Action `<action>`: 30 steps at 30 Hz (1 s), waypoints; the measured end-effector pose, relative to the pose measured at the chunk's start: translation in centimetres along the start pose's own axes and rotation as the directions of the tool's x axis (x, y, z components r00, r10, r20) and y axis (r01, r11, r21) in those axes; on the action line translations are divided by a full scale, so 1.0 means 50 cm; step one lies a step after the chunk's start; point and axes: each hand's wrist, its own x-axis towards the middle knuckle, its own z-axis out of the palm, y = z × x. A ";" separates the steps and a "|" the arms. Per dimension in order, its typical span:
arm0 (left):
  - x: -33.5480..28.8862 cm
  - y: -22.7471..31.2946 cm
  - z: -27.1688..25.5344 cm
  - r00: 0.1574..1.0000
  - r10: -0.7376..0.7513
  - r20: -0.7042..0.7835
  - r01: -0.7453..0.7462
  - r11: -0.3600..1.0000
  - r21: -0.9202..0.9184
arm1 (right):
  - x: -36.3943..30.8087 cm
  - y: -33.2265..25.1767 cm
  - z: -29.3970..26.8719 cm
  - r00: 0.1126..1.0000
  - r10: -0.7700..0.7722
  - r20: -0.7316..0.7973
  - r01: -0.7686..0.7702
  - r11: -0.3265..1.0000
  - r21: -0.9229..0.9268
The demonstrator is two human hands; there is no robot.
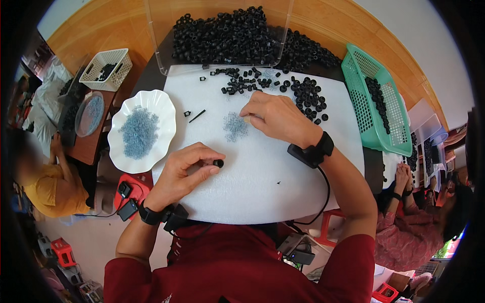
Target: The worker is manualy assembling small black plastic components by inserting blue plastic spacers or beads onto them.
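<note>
My left hand [186, 170] is closed around a small black cylindrical part [218, 163], its round end sticking out past the thumb and fingers. Over the white foam sheet [262, 187], my right hand [278, 117] has thumb and forefinger pressed together at the edge of a small heap of tiny clear-bluish pieces [234, 127]. Whether anything sits in that pinch is too small to see. Left of the heap lie a thin black stick [197, 116] and a little square black piece [187, 113]. Round black caps [308, 96] and small black rings [237, 83] are scattered beyond the right hand.
A white wavy-edged dish [168, 118] of bluish pieces stands at left. At the back, a clear bin [154, 48] holds a mass of black parts. A green basket [357, 118] is at right. Other people sit on both sides. A cable [328, 187] hangs from my right wristband.
</note>
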 end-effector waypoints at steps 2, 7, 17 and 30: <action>0.001 -0.002 -0.001 1.000 0.006 0.002 -0.006 1.000 0.011 | 0.005 -0.007 -0.008 0.998 0.035 0.044 -0.034 0.999 -0.018; 0.008 -0.003 0.002 1.000 0.011 0.007 -0.011 1.000 0.001 | -0.013 -0.002 -0.024 0.992 0.122 -0.004 -0.119 0.974 0.191; 0.034 0.005 0.001 0.980 -0.196 -0.030 0.174 0.920 -0.352 | -0.058 -0.018 -0.050 0.901 0.404 0.155 -0.408 0.672 0.618; 0.093 0.027 0.039 0.987 -0.153 0.051 0.159 0.869 -0.468 | -0.085 -0.107 -0.052 0.929 0.363 0.068 -0.228 0.419 0.879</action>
